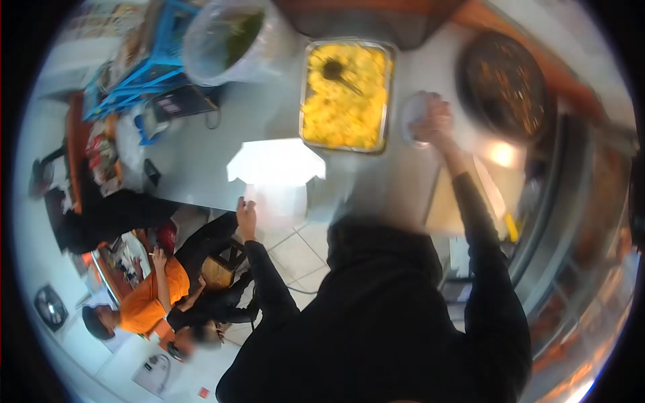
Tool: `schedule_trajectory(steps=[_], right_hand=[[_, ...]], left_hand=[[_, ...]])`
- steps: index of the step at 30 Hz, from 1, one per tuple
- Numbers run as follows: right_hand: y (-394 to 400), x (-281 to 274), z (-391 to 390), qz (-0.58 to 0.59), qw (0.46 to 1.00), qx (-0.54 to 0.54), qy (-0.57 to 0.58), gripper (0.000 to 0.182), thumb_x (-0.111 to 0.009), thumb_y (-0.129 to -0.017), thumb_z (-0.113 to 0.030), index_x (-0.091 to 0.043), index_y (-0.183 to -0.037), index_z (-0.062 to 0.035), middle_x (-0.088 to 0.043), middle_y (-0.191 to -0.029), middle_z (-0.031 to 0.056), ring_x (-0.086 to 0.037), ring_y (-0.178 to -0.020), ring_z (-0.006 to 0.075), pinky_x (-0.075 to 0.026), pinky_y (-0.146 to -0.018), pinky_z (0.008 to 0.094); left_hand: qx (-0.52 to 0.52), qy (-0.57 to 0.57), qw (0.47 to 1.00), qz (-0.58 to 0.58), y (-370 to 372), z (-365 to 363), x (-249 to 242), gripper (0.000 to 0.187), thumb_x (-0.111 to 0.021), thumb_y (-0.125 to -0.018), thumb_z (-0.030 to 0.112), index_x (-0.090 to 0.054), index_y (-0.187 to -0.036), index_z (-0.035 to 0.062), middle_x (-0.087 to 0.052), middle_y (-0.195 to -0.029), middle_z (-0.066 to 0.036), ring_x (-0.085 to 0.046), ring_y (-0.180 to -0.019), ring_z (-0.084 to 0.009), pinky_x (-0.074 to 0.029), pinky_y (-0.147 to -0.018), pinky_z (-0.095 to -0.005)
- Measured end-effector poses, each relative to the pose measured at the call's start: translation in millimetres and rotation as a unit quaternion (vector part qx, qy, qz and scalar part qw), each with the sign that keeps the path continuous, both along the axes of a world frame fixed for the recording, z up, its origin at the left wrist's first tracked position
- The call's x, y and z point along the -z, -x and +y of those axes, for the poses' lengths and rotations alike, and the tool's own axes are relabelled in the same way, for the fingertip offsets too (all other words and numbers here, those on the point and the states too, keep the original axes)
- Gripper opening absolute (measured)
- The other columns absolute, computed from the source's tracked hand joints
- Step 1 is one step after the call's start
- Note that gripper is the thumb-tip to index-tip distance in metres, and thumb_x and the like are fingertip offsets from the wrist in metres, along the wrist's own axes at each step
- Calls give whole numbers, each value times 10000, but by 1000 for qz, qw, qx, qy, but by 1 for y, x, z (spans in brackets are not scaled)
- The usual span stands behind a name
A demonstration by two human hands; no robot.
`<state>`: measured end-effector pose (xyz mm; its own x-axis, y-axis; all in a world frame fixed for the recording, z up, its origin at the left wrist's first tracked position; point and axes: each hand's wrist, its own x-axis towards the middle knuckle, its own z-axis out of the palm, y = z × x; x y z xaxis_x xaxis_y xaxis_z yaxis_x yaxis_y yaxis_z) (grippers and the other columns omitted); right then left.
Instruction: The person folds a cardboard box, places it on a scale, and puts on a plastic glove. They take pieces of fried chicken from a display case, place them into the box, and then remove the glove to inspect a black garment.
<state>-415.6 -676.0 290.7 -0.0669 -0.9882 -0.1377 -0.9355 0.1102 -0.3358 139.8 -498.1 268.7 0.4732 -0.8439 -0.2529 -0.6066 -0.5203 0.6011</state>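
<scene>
My left hand (246, 218) is closed on the near-left edge of a white folded-card takeaway box (275, 164), which stands open by the counter's front edge. My right hand (435, 121) is blurred and closed at the right side of a small pale bowl (413, 115); its exact finger positions are hard to make out. Between the hands and farther back lies a rectangular metal tray (386, 124) full of yellow food (342, 111). A dark ladle (334, 70) rests on that food. Right of the bowl is a large dark round pan (507, 87) with brownish food in it.
A plastic-lined tub (222, 40) with something green stands at the back left, near a blue rack (164, 40). A board (457, 195) lies under my right forearm, with a yellow-handled tool (512, 228). A person in an orange top (161, 295) is at lower left.
</scene>
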Motion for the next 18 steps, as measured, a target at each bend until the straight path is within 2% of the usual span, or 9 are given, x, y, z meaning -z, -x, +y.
schedule_trajectory(steps=[1,3,5,6,11,13,15,16,18], right_hand=[[-18,-9,29,-1,1000,-6,-5,792,-701,-590,-316,-392,-1306,-178,-392,-1282,180,-399,-1154,386,-352,-950,496],[-41,-16,65,3,1000,-5,-19,772,-689,-596,-297,-397,-1301,-181,-396,-1279,176,-413,-1137,382,-364,-942,475],[-57,-21,95,5,998,29,-54,740,-687,-608,-284,-412,-1289,-195,-410,-1275,152,-424,-1142,359,-369,-944,458],[-57,-23,106,7,997,34,-62,740,-687,-608,-284,-412,-1289,-195,-410,-1275,152,-424,-1142,359,-369,-944,458],[-62,-26,150,-23,997,-3,-70,709,-718,-620,-293,-440,-1265,-199,-427,-1282,135,-409,-1194,318,-367,-973,421],[-68,-15,177,-40,999,15,-30,709,-732,-619,-282,-445,-1261,-192,-421,-1295,139,-402,-1201,327,-370,-975,414],[-72,-14,198,-55,998,33,18,709,-746,-618,-271,-449,-1256,-186,-415,-1308,144,-395,-1209,336,-373,-977,408],[-72,-18,209,-91,990,71,75,691,-743,-636,-239,-451,-1259,-175,-431,-1294,153,-412,-1195,344,-387,-961,406],[-72,-16,233,-123,977,111,133,673,-741,-654,-207,-452,-1261,-165,-448,-1281,162,-429,-1181,353,-400,-946,404]], left_hand=[[-28,23,999,28,8,5,-12,382,-547,-790,154,-512,-1087,-84,-622,-834,-142,-577,-761,-260,-452,-721,-335],[-24,-22,998,59,17,11,-26,460,-537,-790,136,-466,-1170,-114,-607,-888,-142,-565,-812,-223,-447,-731,-312],[-50,74,991,101,24,19,-32,537,-535,-790,126,-399,-1237,-138,-586,-985,-164,-543,-869,-225,-433,-775,-304],[-56,75,992,83,27,20,-32,588,-536,-793,119,-341,-1276,-153,-555,-1054,-165,-517,-908,-213,-415,-811,-295],[-29,88,977,191,124,-10,-75,457,-521,-811,92,-433,-1219,-92,-563,-1023,-125,-513,-906,-197,-408,-821,-303],[78,101,971,201,149,-18,-48,389,-513,-818,76,-469,-1178,-63,-563,-1025,-112,-511,-915,-186,-406,-830,-308],[109,44,965,235,209,-35,-61,439,-498,-826,73,-430,-1237,-67,-525,-1149,-137,-492,-1030,-203,-373,-910,-309],[135,76,930,334,223,-45,-36,487,-501,-863,114,-375,-1298,-65,-434,-1301,-181,-424,-1191,-236,-309,-1004,-330],[198,131,926,295,287,-45,-68,532,-449,-923,241,-316,-1347,-52,-334,-1396,-211,-333,-1293,-279,-236,-1062,-349]])
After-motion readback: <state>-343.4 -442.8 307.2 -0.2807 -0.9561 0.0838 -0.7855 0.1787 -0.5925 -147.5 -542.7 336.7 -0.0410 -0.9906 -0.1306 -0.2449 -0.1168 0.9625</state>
